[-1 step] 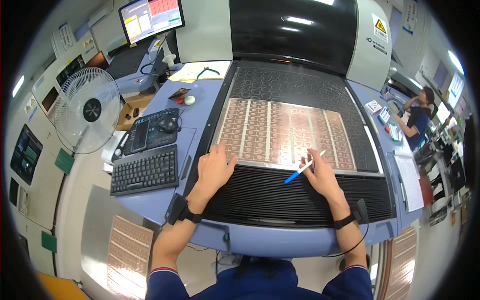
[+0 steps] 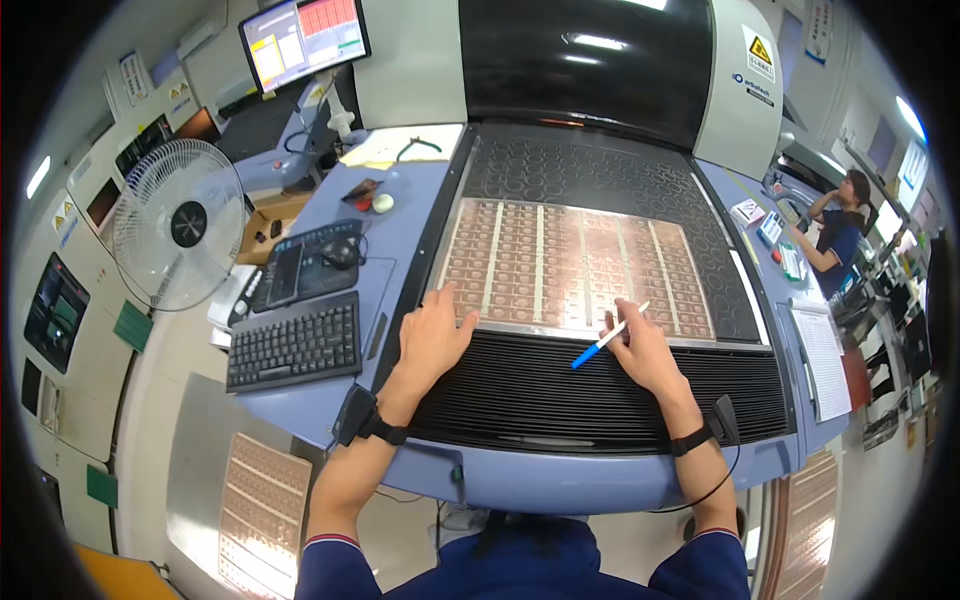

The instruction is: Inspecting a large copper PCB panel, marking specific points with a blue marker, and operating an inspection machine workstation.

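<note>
A copper-coloured circuit board panel (image 2: 560, 262), patterned with rows of small units and pale strips, lies flat on the black machine bed. At its near left corner rests my left hand (image 2: 435, 335), fingers stretched forward and thumb apart, with nothing in it. My right hand (image 2: 645, 350) is at the panel's near edge, right of the middle. It holds a slim marker pen (image 2: 598, 348), white with a blue end, slanting across the fingers with the blue end toward me. In front of the panel runs a black ribbed strip (image 2: 590, 395).
Left of the bed are a keyboard (image 2: 295, 343), a mouse (image 2: 342, 250) and green-handled pliers (image 2: 420, 146). A fan (image 2: 188, 225) stands farther left, and a monitor (image 2: 305, 40) hangs above. A notebook (image 2: 822, 362) lies at right. Beyond it sits another person (image 2: 840, 235).
</note>
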The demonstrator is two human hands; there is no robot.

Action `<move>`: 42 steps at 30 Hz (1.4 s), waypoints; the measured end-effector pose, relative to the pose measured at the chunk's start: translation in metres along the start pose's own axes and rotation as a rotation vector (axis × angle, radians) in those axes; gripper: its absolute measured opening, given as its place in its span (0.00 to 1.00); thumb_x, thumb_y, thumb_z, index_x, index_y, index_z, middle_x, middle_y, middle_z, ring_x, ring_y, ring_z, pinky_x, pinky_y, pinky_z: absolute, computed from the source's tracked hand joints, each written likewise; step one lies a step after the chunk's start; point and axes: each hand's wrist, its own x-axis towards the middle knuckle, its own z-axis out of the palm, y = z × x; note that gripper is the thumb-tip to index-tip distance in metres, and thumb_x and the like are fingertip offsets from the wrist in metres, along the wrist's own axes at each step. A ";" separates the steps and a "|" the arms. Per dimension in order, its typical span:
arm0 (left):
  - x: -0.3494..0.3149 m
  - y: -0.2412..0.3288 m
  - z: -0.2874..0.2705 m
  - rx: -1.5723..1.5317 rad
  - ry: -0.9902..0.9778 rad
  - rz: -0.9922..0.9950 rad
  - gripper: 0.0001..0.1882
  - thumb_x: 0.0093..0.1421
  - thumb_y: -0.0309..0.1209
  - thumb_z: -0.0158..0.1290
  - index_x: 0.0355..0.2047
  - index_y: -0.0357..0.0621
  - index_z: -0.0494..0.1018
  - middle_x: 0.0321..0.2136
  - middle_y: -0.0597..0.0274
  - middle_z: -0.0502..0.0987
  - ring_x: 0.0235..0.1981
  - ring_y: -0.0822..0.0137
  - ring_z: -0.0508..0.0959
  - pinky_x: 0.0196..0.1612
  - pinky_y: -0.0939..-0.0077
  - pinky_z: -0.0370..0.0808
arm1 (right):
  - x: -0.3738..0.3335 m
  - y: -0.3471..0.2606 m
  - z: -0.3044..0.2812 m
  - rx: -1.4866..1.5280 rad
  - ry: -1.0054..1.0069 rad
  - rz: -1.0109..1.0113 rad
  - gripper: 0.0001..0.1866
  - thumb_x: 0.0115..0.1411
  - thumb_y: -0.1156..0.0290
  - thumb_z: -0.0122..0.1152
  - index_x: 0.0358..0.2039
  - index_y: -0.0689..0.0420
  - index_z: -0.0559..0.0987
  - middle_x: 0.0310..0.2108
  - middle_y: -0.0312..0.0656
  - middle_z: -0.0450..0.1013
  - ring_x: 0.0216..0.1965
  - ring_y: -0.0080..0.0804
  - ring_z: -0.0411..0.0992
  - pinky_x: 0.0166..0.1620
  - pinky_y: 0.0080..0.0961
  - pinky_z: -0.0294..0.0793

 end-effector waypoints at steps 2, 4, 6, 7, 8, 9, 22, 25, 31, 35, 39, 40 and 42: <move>0.006 -0.005 0.000 -0.061 0.045 -0.005 0.29 0.61 0.41 0.60 0.57 0.35 0.70 0.46 0.42 0.78 0.40 0.43 0.81 0.46 0.54 0.76 | 0.003 0.002 -0.002 -0.046 -0.093 -0.029 0.29 0.62 0.67 0.65 0.59 0.67 0.68 0.41 0.53 0.80 0.45 0.54 0.78 0.62 0.50 0.65; 0.014 -0.022 -0.004 -0.279 0.121 -0.023 0.28 0.62 0.39 0.60 0.56 0.34 0.71 0.47 0.43 0.78 0.41 0.47 0.82 0.47 0.58 0.77 | 0.003 -0.005 -0.005 -0.052 -0.085 -0.030 0.29 0.61 0.67 0.66 0.58 0.67 0.68 0.41 0.53 0.80 0.45 0.55 0.78 0.62 0.50 0.65; 0.021 0.005 -0.037 -0.872 0.185 -0.169 0.20 0.65 0.31 0.58 0.52 0.31 0.74 0.46 0.52 0.79 0.46 0.63 0.81 0.50 0.70 0.76 | -0.001 0.002 -0.004 -0.107 0.020 -0.088 0.27 0.59 0.69 0.67 0.56 0.63 0.70 0.39 0.53 0.79 0.43 0.58 0.77 0.56 0.51 0.70; 0.021 -0.002 -0.043 -1.117 0.290 -0.113 0.17 0.67 0.26 0.55 0.54 0.30 0.72 0.48 0.54 0.77 0.50 0.65 0.78 0.53 0.73 0.75 | 0.003 0.007 0.004 -0.086 0.056 -0.073 0.27 0.59 0.69 0.67 0.56 0.63 0.70 0.39 0.53 0.79 0.43 0.58 0.77 0.56 0.51 0.70; 0.019 -0.002 -0.045 -1.267 0.349 -0.084 0.19 0.67 0.25 0.54 0.56 0.30 0.70 0.51 0.52 0.75 0.52 0.63 0.78 0.56 0.72 0.74 | 0.008 0.014 0.008 -0.097 0.135 -0.128 0.23 0.59 0.69 0.67 0.53 0.61 0.71 0.37 0.53 0.78 0.42 0.59 0.76 0.52 0.51 0.71; 0.019 -0.001 -0.046 -1.422 0.402 -0.061 0.20 0.67 0.24 0.53 0.58 0.29 0.68 0.54 0.51 0.72 0.53 0.61 0.77 0.59 0.71 0.73 | 0.011 0.021 0.009 -0.114 0.212 -0.180 0.20 0.59 0.70 0.67 0.50 0.59 0.73 0.35 0.52 0.77 0.40 0.60 0.75 0.47 0.51 0.72; -0.183 0.005 -0.040 -1.271 0.482 -0.402 0.40 0.55 0.21 0.54 0.68 0.32 0.53 0.60 0.44 0.67 0.59 0.53 0.71 0.62 0.54 0.71 | -0.146 -0.111 -0.045 0.578 -0.044 -0.036 0.29 0.67 0.62 0.63 0.63 0.62 0.67 0.40 0.50 0.80 0.46 0.39 0.81 0.50 0.36 0.80; -0.207 -0.022 -0.047 -1.286 0.492 -0.154 0.41 0.56 0.31 0.55 0.68 0.31 0.52 0.60 0.42 0.66 0.58 0.51 0.72 0.60 0.55 0.72 | -0.154 -0.054 -0.046 0.870 0.309 0.178 0.34 0.75 0.44 0.35 0.56 0.64 0.73 0.35 0.45 0.79 0.36 0.27 0.78 0.44 0.26 0.79; -0.213 -0.038 -0.039 -1.270 0.459 -0.322 0.44 0.56 0.41 0.54 0.68 0.32 0.52 0.60 0.44 0.65 0.58 0.52 0.71 0.59 0.55 0.71 | -0.135 -0.029 -0.025 0.881 0.224 0.397 0.07 0.67 0.72 0.62 0.40 0.64 0.80 0.30 0.38 0.77 0.31 0.19 0.74 0.35 0.17 0.75; -0.215 -0.034 -0.032 -1.241 0.604 -0.406 0.39 0.57 0.43 0.52 0.64 0.32 0.59 0.57 0.45 0.69 0.55 0.56 0.73 0.57 0.58 0.72 | -0.132 -0.034 -0.023 0.594 0.136 0.336 0.06 0.61 0.72 0.65 0.35 0.61 0.80 0.27 0.34 0.77 0.26 0.17 0.73 0.28 0.18 0.72; -0.223 -0.056 -0.038 -1.220 0.597 -0.431 0.38 0.57 0.43 0.52 0.63 0.32 0.60 0.57 0.45 0.69 0.55 0.56 0.73 0.57 0.59 0.72 | -0.134 -0.043 -0.022 0.560 0.119 0.287 0.05 0.57 0.72 0.63 0.31 0.61 0.80 0.23 0.34 0.75 0.22 0.20 0.70 0.25 0.20 0.67; -0.225 -0.058 -0.039 -1.219 0.598 -0.434 0.38 0.57 0.43 0.52 0.63 0.32 0.61 0.57 0.45 0.69 0.55 0.56 0.73 0.57 0.59 0.72 | -0.134 -0.043 -0.021 0.547 0.122 0.260 0.05 0.56 0.73 0.63 0.31 0.61 0.80 0.23 0.35 0.75 0.22 0.21 0.70 0.25 0.20 0.67; -0.227 -0.063 -0.038 -1.221 0.602 -0.446 0.38 0.57 0.43 0.52 0.63 0.32 0.61 0.56 0.45 0.69 0.55 0.57 0.73 0.57 0.59 0.72 | -0.133 -0.041 -0.021 0.537 0.118 0.239 0.05 0.56 0.73 0.64 0.31 0.61 0.80 0.23 0.36 0.75 0.22 0.22 0.71 0.25 0.20 0.67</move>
